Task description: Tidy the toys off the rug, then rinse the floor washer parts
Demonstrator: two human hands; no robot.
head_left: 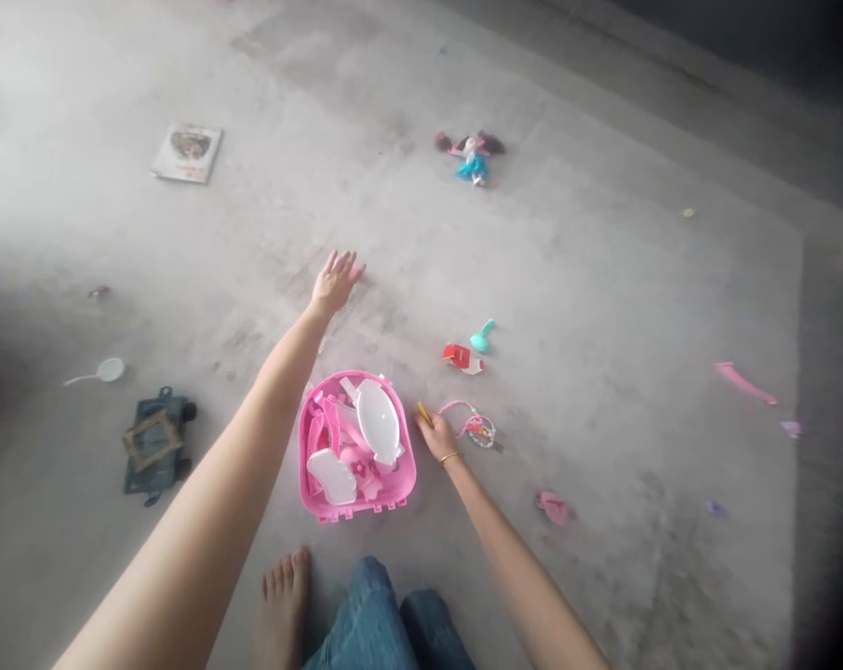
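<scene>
My left hand (334, 287) reaches forward over the floor, fingers stretched out and a little apart. A small pink object (355, 271) shows at its fingertips, mostly covered, so its kind is unclear. My right hand (438, 437) is closed around a thin yellow stick-like object (424, 413), just right of an open pink plastic case (411, 475). Inside the case lie a white oval toy dish (380, 421), a white scalloped piece (332, 477) and several pink toy parts. Close to my right hand is a beaded string (481, 430).
A red and white item (463, 358) and a turquoise toy (482, 336) lie beyond my right hand. Farther off are a doll (473, 163) and a booklet (188, 154). To the left rest a dark wheeled toy (142, 475) and a white ladle-like toy (110, 370). My bare foot (286, 596) stands below the case.
</scene>
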